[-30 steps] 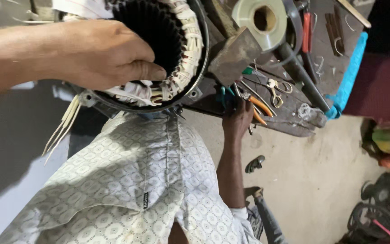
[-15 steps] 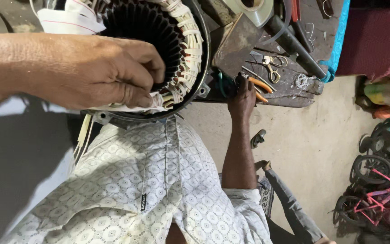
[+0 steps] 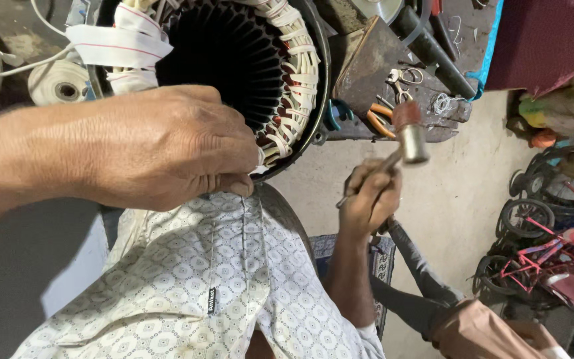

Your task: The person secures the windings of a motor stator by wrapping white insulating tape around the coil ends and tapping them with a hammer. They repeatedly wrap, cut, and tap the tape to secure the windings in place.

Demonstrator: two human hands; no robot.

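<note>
A large motor stator (image 3: 297,73) lies in front of me, its dark slotted bore ringed by copper coils laced with white tape. My left hand (image 3: 167,149) rests on the near rim, fingers pinched on the winding at the lower edge. My right hand (image 3: 370,199) is off to the right of the stator, closed on the thin handle of a small hammer (image 3: 411,136). The hammer's cylindrical head points up, apart from the stator. My patterned shirt (image 3: 200,286) fills the bottom of the view.
A roll of white tape (image 3: 58,83) sits left of the stator. On the low bench to its right lie a metal block (image 3: 373,63), orange-handled pliers (image 3: 381,121), scissors (image 3: 403,75) and a dark pipe (image 3: 433,50). Small bicycles (image 3: 546,246) stand on the concrete floor at right.
My right hand was down among the tools on the bench; now it is raised with the small hammer in it. My left hand has shifted down to the stator's near rim.
</note>
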